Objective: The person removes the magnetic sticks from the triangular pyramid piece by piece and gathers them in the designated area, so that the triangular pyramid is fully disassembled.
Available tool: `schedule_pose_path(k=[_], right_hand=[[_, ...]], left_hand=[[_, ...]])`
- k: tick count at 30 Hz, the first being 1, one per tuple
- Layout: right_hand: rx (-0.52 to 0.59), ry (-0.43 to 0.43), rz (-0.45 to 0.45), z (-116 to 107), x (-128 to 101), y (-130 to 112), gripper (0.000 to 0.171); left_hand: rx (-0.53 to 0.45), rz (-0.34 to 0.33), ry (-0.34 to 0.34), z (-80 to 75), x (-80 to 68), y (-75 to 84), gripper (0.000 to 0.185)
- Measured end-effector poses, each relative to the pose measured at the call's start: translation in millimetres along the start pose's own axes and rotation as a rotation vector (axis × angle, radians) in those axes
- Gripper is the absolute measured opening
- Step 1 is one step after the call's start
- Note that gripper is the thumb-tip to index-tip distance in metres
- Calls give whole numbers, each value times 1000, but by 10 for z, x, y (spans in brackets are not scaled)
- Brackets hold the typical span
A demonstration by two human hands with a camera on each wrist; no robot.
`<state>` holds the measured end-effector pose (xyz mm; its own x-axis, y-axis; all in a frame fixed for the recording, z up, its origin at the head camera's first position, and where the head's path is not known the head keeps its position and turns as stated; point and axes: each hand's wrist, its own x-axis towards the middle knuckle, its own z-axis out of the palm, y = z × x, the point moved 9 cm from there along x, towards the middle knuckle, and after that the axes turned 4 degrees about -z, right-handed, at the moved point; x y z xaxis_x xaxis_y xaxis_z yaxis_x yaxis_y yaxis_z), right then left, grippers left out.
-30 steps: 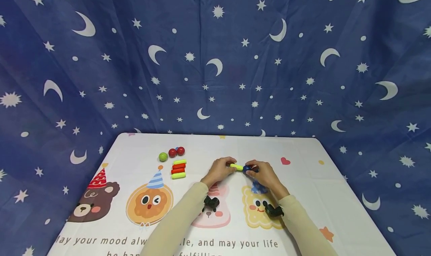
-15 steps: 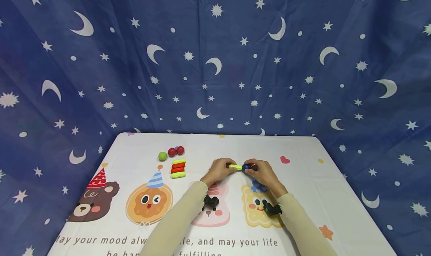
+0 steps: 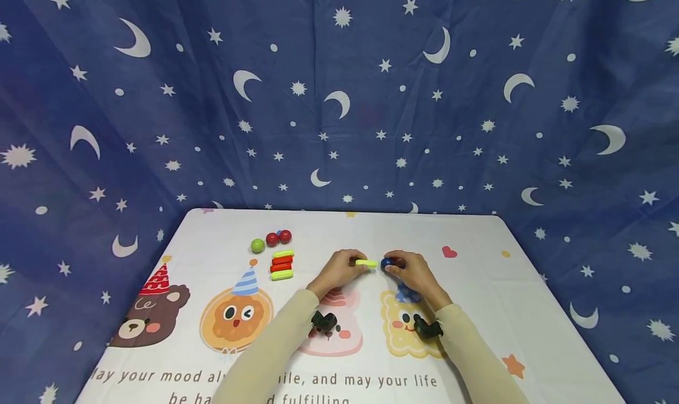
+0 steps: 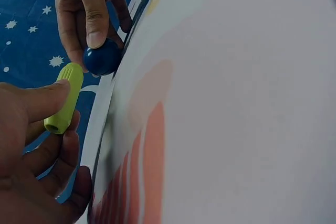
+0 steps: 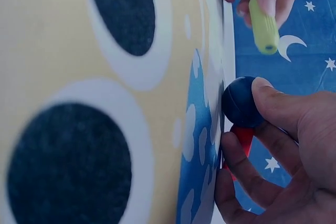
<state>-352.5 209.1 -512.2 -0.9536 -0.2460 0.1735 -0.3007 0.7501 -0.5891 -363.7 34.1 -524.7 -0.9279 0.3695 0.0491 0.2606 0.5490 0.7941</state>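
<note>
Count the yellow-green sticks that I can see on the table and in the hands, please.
3. One yellow-green stick is in the left hand. Two more lie in the small stack: the top stick and the bottom stick. Others may be hidden under the hands.

even, soft light in the head view; wrist views dim, close surfaces blurred.

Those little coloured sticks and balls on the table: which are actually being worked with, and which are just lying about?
In hand:
- yellow-green plastic stick, pinched by left hand
- dark blue ball and a red piece, held by right hand

Lying about:
- green ball
- two red balls
- stacked red and yellow-green sticks
</note>
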Motion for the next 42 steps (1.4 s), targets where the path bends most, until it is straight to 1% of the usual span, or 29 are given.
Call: schedule_pose_path(k=[3, 5, 7, 11, 16, 21, 23, 27, 32, 35, 42], right_hand=[[-7, -6, 15, -8, -2, 20, 31], [-13, -12, 23, -3, -1, 37, 31], [-16, -19, 26, 4, -2, 48, 32], [-13, -26, 30, -3, 0, 51, 31], [-10, -16, 30, -54, 16, 38, 31], [-20, -39, 50, -52, 9, 60, 31], [-21, -33, 40, -53, 19, 56, 32], [-9, -20, 22, -51, 46, 45, 32], [-4, -40, 37, -12, 38, 55, 32], [-1, -28, 33, -14, 38, 39, 32], [6, -34, 38, 9, 22, 13, 32]], left_hand=[[-26, -2, -3, -36, -64, -9, 18], [-30, -10, -7, -52, -105, -22, 17], [-25, -2, -6, -70, -139, -20, 18], [-35, 18, 12, -138, -182, 33, 18], [-59, 43, 57, -272, -191, 128, 19], [-89, 20, 50, -381, -250, 129, 20], [-99, 13, 64, -451, -280, 105, 20], [-114, 9, 123, -621, -356, 30, 20], [-112, -15, 180, -791, -503, -106, 20], [-109, -27, 212, -898, -603, -165, 21], [-58, -44, 257, -1104, -801, -295, 20]])
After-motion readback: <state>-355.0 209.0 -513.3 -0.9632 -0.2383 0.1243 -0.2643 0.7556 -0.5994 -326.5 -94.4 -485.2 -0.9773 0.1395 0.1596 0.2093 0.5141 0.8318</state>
